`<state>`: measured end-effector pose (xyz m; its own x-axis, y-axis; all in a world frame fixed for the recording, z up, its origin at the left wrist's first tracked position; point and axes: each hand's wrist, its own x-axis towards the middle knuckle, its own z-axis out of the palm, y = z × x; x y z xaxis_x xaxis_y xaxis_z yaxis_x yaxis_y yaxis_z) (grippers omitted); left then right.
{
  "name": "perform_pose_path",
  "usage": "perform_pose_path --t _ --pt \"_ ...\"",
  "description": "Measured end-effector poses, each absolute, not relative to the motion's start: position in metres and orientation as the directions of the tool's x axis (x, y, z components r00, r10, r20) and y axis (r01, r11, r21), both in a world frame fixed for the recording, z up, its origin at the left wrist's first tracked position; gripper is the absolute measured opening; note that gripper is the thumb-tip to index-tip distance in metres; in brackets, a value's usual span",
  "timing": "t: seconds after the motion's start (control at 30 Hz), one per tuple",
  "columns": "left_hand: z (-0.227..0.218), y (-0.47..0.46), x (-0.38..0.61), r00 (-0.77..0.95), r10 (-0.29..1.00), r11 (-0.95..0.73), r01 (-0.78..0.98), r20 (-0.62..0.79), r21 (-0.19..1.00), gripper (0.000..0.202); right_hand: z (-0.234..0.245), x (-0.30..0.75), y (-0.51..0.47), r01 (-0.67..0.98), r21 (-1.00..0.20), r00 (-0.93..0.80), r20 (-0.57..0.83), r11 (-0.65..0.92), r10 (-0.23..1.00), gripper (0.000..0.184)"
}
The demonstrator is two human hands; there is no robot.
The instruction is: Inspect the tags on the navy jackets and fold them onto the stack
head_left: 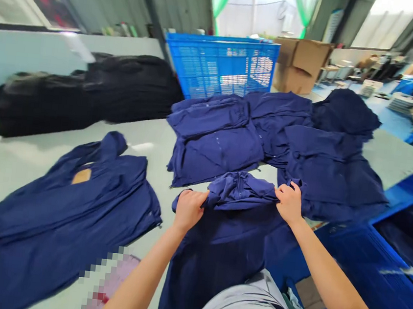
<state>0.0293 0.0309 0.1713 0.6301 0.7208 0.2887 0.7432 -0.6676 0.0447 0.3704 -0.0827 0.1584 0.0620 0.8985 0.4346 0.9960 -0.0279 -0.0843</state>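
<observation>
Between my hands is a navy blue garment, its gathered upper edge stretched sideways and its lower part hanging down over the table edge toward my body. My left hand is closed on the left end of that edge. At the right end, my right hand grips the fabric with bent fingers. Just beyond lies a stack of folded navy garments. To the left, a navy jacket is spread flat, with a tan label at its neck. What kind of garment I hold is not clear.
Dark folded clothes are piled at the back left. A blue plastic crate and a cardboard box stand behind the stacks. More navy garments lie at right, above a blue bin beside the table.
</observation>
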Motion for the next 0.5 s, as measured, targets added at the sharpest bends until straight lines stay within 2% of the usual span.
perform_pose_path --t 0.1,0.27,0.37,0.5 --pt "0.199 0.036 0.076 0.702 0.6 -0.767 0.642 0.384 0.023 0.05 0.183 0.404 -0.113 0.985 -0.088 0.17 0.514 -0.146 0.841 0.031" --pt "0.241 0.029 0.172 0.79 0.443 -0.868 0.497 0.425 -0.018 0.05 0.213 0.478 -0.159 0.935 -0.101 0.33 0.595 -0.339 0.733 0.032" --pt "0.265 0.025 0.23 0.827 0.412 -0.894 0.448 0.382 -0.005 0.049 0.228 0.531 -0.175 0.896 -0.114 0.406 0.605 -0.43 0.685 0.034" --pt "0.292 0.022 0.306 0.86 0.438 -0.896 0.443 0.262 0.045 0.05 0.251 0.609 -0.184 0.856 -0.097 0.475 0.536 -0.508 0.698 0.045"
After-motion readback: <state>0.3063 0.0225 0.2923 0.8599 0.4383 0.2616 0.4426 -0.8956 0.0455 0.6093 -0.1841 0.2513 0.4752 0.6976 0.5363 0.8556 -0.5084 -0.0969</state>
